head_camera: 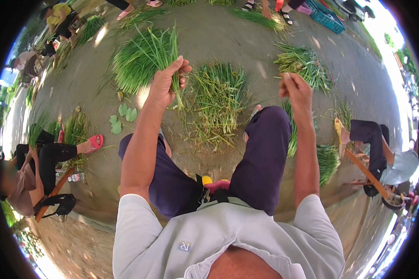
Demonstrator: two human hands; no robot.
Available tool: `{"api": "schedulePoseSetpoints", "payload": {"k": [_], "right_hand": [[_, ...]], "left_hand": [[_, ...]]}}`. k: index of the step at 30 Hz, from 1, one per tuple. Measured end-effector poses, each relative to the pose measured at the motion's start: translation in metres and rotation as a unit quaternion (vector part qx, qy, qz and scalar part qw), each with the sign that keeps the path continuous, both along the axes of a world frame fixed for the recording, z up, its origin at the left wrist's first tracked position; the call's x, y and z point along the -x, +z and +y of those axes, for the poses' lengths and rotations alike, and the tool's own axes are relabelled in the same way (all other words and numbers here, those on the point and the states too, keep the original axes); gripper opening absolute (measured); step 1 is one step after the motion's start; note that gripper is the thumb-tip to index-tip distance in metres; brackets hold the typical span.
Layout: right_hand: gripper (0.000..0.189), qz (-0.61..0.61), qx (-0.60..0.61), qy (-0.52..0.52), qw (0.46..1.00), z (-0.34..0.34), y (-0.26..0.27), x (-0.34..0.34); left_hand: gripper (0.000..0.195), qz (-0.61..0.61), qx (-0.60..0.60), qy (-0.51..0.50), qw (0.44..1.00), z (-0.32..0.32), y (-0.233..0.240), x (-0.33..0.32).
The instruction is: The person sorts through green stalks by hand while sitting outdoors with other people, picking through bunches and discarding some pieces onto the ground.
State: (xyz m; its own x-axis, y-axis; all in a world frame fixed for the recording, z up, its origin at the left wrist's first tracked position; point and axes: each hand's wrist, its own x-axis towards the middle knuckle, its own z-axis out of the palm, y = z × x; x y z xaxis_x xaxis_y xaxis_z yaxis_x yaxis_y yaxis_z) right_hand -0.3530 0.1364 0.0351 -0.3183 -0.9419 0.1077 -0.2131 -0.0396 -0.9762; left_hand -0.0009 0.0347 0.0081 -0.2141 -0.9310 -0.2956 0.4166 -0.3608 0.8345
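My left hand (166, 85) grips an upright bunch of long green chives (170, 55), its leaf tips pointing away from me and its stem ends hanging below my fist. Just beyond that hand lies a large heap of green chives (134, 64). Between my knees a messy pile of green and yellowed chives (218, 101) rests on the ground. My right hand (296, 87) is raised over the right side, thumb against curled fingers. A thin pale stalk shows beside those fingertips; whether they pinch it is unclear. Behind this hand is another chive pile (305, 64).
On the left a seated person (24, 181) holds chives, with a plastic bottle (76, 177) nearby. At right sits another person (398, 164). More chives (327, 164) lie by my right forearm. A blue crate (324, 17) stands at the far right; broad leaves (122, 117) lie left.
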Motion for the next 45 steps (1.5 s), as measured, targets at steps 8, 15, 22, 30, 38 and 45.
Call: {"api": "schedulePoseSetpoints", "payload": {"k": [8,15,22,30,38,45], "right_hand": [[0.036,0.020,-0.020,0.289,0.957,-0.085,0.010,-0.118],[0.033,-0.064,-0.043,0.391,0.917,-0.093,-0.029,-0.159],[0.021,-0.009,-0.105,0.335,0.936,-0.096,-0.022,-0.150],[0.019,-0.008,-0.101,0.247,0.964,-0.105,-0.026,-0.130],[0.018,0.011,-0.105,0.187,0.977,-0.103,-0.028,-0.129],[0.020,-0.064,-0.089,0.148,0.983,-0.103,-0.023,-0.120]], "left_hand": [[0.037,0.003,0.008,-0.033,0.999,0.010,0.013,-0.005],[0.035,-0.054,-0.014,-0.076,0.996,0.012,0.015,-0.008],[0.029,-0.073,-0.020,-0.036,0.996,-0.001,0.005,-0.010],[0.038,-0.091,-0.002,0.000,0.996,-0.003,-0.001,-0.008],[0.039,-0.087,-0.011,0.003,0.996,0.001,-0.001,-0.010],[0.037,-0.073,-0.005,0.002,0.997,0.004,0.002,-0.010]]}}
